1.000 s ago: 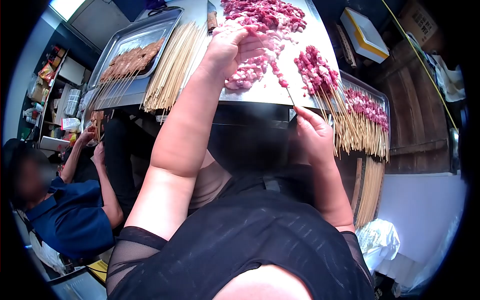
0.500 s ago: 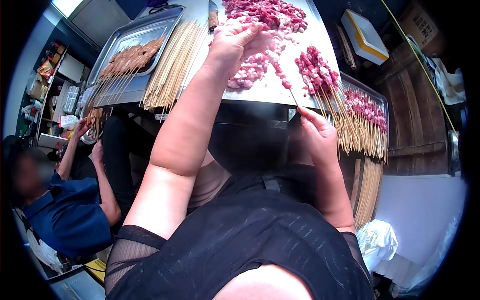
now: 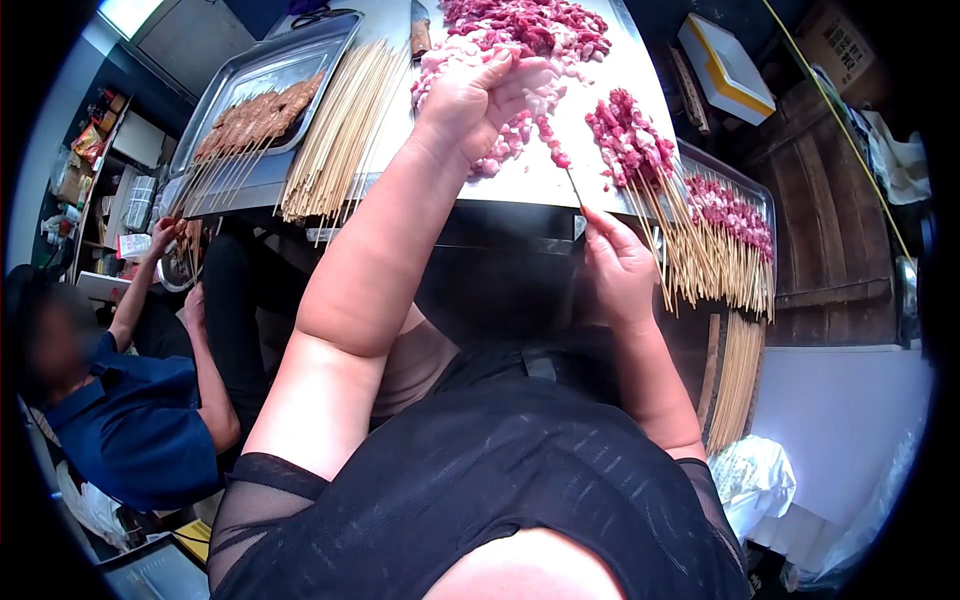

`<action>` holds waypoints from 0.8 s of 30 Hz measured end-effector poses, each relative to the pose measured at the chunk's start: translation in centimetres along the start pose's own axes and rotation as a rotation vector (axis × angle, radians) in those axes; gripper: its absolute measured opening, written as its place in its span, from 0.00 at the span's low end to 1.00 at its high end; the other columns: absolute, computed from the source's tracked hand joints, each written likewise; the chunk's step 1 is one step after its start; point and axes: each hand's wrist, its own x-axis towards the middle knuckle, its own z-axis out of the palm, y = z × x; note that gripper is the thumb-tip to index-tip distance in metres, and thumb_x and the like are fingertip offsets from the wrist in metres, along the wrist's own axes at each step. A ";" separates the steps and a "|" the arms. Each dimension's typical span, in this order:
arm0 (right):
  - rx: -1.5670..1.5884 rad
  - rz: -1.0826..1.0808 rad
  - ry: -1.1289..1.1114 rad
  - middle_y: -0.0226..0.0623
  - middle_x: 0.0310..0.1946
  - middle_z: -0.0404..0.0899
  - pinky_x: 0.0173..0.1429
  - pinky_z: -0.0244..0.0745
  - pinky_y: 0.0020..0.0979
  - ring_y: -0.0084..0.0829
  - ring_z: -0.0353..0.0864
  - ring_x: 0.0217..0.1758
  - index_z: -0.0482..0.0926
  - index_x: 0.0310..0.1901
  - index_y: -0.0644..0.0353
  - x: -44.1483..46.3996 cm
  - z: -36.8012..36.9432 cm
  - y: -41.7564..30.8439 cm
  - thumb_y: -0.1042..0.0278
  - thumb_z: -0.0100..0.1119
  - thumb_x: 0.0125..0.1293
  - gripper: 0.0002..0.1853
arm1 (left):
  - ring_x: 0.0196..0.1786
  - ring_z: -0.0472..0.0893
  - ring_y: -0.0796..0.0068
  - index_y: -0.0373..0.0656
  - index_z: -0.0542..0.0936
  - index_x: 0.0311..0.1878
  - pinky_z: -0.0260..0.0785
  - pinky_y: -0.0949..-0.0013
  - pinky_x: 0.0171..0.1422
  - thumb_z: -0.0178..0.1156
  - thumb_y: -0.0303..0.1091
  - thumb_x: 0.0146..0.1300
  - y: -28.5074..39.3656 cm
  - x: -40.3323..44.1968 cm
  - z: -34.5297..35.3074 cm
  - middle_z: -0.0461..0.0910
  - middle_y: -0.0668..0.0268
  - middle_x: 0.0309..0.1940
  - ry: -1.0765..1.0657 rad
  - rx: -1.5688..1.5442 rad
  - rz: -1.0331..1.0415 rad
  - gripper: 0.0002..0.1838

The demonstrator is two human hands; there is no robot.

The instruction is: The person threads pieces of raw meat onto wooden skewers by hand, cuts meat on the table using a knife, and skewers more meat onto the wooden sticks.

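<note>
My right hand (image 3: 620, 262) pinches the bare lower end of a skewer (image 3: 573, 184) just off the table's front edge. Several pieces of red and white meat (image 3: 553, 143) are threaded near its tip, which points away from me. Over the pile of pale, fatty meat pieces (image 3: 440, 72) is my left hand (image 3: 480, 100), fingers stretched to the right and apart from the thumb. Whether a small piece lies against its fingers is hard to see. Darker red meat chunks (image 3: 545, 25) are heaped behind it. Threaded meat skewers (image 3: 628, 138) lie stacked right of the skewer I hold.
Bare bamboo skewers (image 3: 340, 130) lie on the left of the table beside a metal tray (image 3: 310, 62) with browned skewers (image 3: 250, 125). A knife (image 3: 420, 35) lies behind. More meat skewers (image 3: 735, 220) fill a tray at right. A person in a blue shirt (image 3: 140, 420) handles skewers at left.
My right hand has moved slightly left and toward me with the skewer. My left hand remains over the fatty meat, its fingers shifted a little and spread more. The view has shifted slightly.
</note>
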 end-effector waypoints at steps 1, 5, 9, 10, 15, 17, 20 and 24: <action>0.001 0.002 -0.001 0.21 0.26 0.73 0.29 0.62 0.14 0.11 0.65 0.25 0.78 0.50 0.63 0.1 0.0 -0.2 0.76 0.55 0.65 0.13 | 0.46 0.82 0.64 0.35 0.73 0.47 0.78 0.68 0.46 0.45 0.32 0.70 -0.1 0.1 -0.1 0.79 0.51 0.45 -0.024 -0.039 -0.020 0.11; -0.018 -0.011 0.006 0.22 0.26 0.73 0.29 0.62 0.14 0.11 0.65 0.24 0.78 0.50 0.64 0.2 0.2 -0.6 0.76 0.54 0.65 0.13 | 0.47 0.81 0.63 0.34 0.73 0.48 0.77 0.69 0.48 0.44 0.32 0.71 0.2 -0.6 0.8 0.78 0.49 0.48 -0.095 -0.043 -0.040 0.13; 0.028 -0.003 -0.020 0.23 0.26 0.73 0.29 0.62 0.14 0.12 0.66 0.25 0.78 0.50 0.65 0.3 0.0 -0.4 0.76 0.54 0.65 0.13 | 0.48 0.81 0.62 0.33 0.72 0.50 0.77 0.69 0.49 0.44 0.32 0.71 -0.3 -0.1 0.4 0.77 0.49 0.49 -0.111 -0.042 -0.087 0.13; 0.028 -0.003 -0.019 0.23 0.26 0.73 0.29 0.62 0.14 0.12 0.66 0.25 0.78 0.50 0.65 0.3 0.0 -0.5 0.76 0.54 0.65 0.13 | 0.49 0.80 0.61 0.32 0.71 0.52 0.77 0.69 0.49 0.44 0.32 0.71 -0.3 0.0 0.4 0.77 0.49 0.49 -0.124 -0.045 -0.101 0.14; 0.199 0.052 -0.060 0.22 0.25 0.71 0.28 0.60 0.14 0.11 0.65 0.24 0.77 0.51 0.65 0.8 0.1 -1.3 0.77 0.52 0.65 0.13 | 0.54 0.77 0.58 0.33 0.67 0.58 0.76 0.65 0.53 0.42 0.32 0.71 -1.3 0.0 0.3 0.75 0.48 0.51 -0.241 -0.117 -0.088 0.17; 0.196 0.050 -0.058 0.22 0.24 0.71 0.27 0.60 0.14 0.11 0.64 0.24 0.77 0.51 0.65 1.1 0.2 -1.4 0.77 0.52 0.66 0.13 | 0.59 0.73 0.56 0.34 0.67 0.59 0.71 0.58 0.59 0.41 0.37 0.72 -1.3 0.1 0.1 0.72 0.47 0.55 -0.306 -0.065 -0.084 0.19; 0.164 0.036 -0.067 0.22 0.24 0.70 0.28 0.60 0.14 0.11 0.64 0.24 0.77 0.52 0.65 1.3 0.2 -1.5 0.77 0.52 0.66 0.13 | 0.60 0.71 0.56 0.36 0.68 0.58 0.66 0.53 0.63 0.41 0.42 0.72 -1.5 0.2 -0.2 0.70 0.47 0.57 -0.382 -0.281 -0.164 0.21; 0.128 0.037 -0.070 0.22 0.25 0.71 0.28 0.60 0.14 0.11 0.64 0.24 0.77 0.52 0.64 1.1 0.5 -1.2 0.77 0.52 0.66 0.14 | 0.55 0.75 0.60 0.39 0.72 0.51 0.68 0.55 0.60 0.43 0.44 0.71 -2.2 0.0 0.6 0.77 0.55 0.47 -0.316 -0.242 -0.128 0.18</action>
